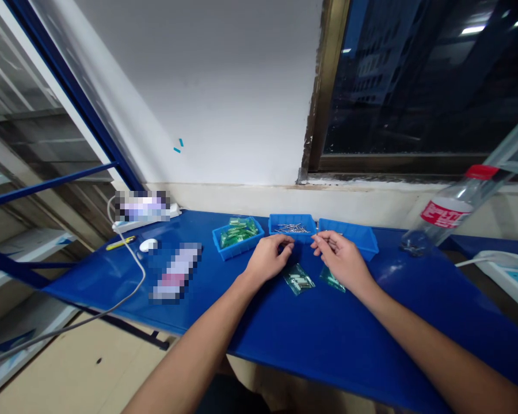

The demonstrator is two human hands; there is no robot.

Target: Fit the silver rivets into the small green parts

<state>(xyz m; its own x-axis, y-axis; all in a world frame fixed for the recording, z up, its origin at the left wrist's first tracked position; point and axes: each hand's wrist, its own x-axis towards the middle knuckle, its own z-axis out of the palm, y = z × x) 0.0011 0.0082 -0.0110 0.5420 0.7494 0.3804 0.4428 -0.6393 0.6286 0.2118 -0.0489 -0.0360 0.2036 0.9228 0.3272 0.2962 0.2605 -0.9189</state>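
Observation:
My left hand (268,256) is curled closed just in front of the middle blue bin (277,219); whatever its fingers hold, if anything, is hidden. My right hand (340,256) pinches near the right blue bin (371,240), and anything between those fingertips is too small to name. Thin silvery metal rods (294,228) lie in the middle bin. Between the hands, a small clear greenish packet (299,280) with pale short pieces inside lies on the table. A second packet (333,280) is partly covered by my right hand. Green packets (240,231) fill the left blue bin (237,249).
The blue table (311,333) meets a wall with a window. A red-capped plastic bottle (446,210) stands at right, near a white power strip (511,276). At left are a yellow cutter (121,243), a white round object (148,245), a cable (143,276) and a blurred-out item (176,273).

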